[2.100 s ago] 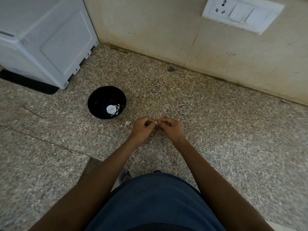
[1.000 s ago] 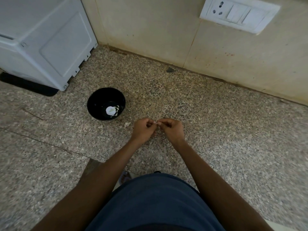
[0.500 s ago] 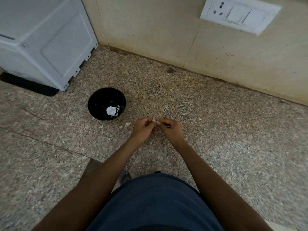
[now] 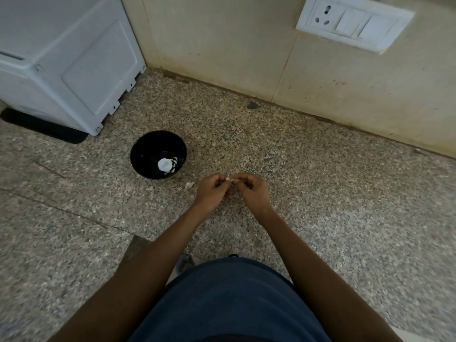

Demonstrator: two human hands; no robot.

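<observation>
My left hand (image 4: 211,191) and my right hand (image 4: 252,191) meet fingertip to fingertip over the speckled stone counter (image 4: 320,193). Between them they pinch a small pale garlic clove (image 4: 230,179), mostly hidden by the fingers. A black bowl (image 4: 143,154) stands to the left of my hands, holding a white garlic piece (image 4: 164,164) and a few pale cloves (image 4: 174,161). A scrap of pale peel (image 4: 189,185) lies on the counter between the bowl and my left hand.
A white appliance (image 4: 61,58) on a black mat stands at the back left. A beige wall (image 4: 222,45) with a white switch plate (image 4: 352,23) runs along the back. My blue shirt (image 4: 229,304) fills the bottom.
My hands stay together in the same spot, with only slight finger movement on the clove. The bowl and the peel scrap have not moved.
</observation>
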